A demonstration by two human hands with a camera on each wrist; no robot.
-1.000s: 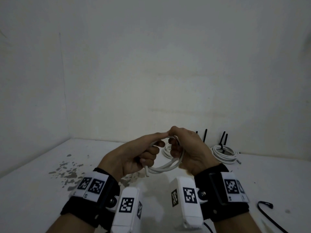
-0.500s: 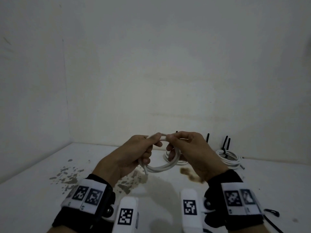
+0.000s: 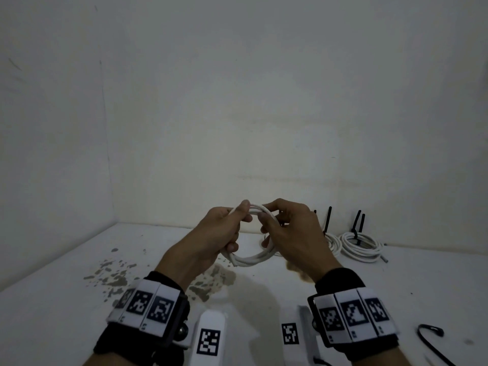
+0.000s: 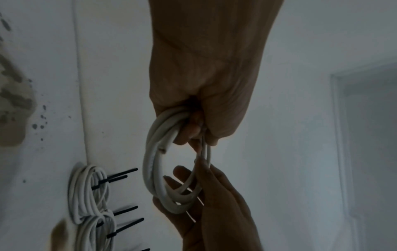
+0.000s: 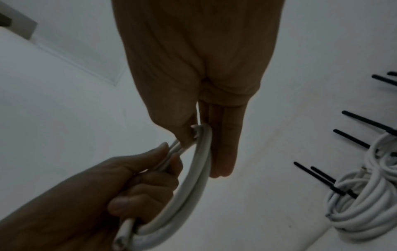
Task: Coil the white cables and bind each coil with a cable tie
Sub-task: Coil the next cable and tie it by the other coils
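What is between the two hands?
In the head view, the top arc of the white cable coil bridges the short gap between the left hand and the right hand; both grip it above the table.

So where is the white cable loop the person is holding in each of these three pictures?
Head: white cable loop at centre, between left hand and right hand.
Left wrist: centre, hanging below the gripping hand.
Right wrist: lower centre, curving down-left.
Shared landmark: tied coils with black ties, right in head and right wrist views, lower left in left wrist view.

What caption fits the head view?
Both hands, left hand and right hand, hold a white cable coil above the table.
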